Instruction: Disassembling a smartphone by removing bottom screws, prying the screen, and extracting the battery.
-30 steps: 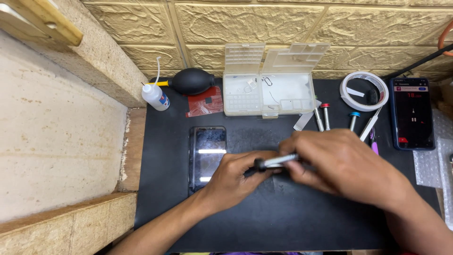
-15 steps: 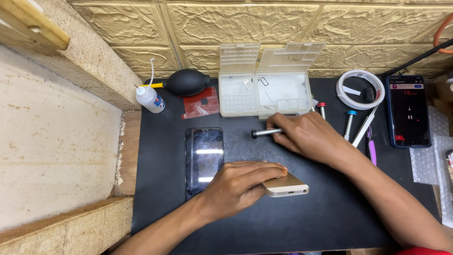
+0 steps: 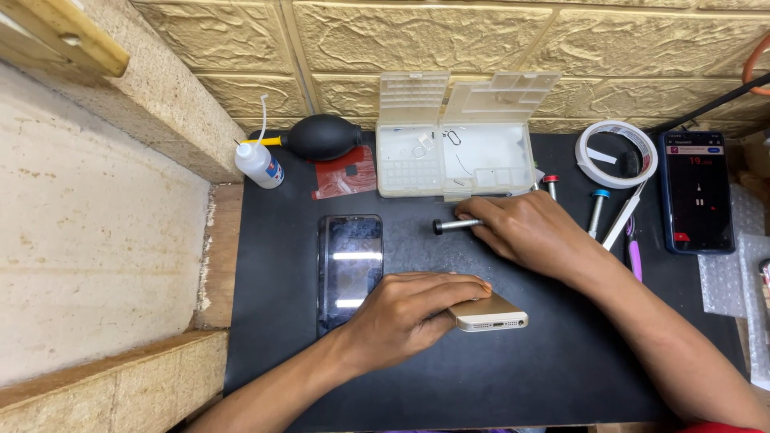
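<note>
bare forearms, no sleeves, left hand (image 3: 409, 313) & right hand (image 3: 529, 232) w/o gloves

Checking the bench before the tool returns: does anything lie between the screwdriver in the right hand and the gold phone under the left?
Nothing visible does. Only bare black mat separates the screwdriver in the right hand from the gold phone under the left hand.

Gold phone body (image 3: 489, 313): flat on black mat, lower centre of frame, port end facing right, mostly covered. Silver screwdriver (image 3: 455, 225): lying horizontal, centre of frame, dark cap pointing left.
</note>
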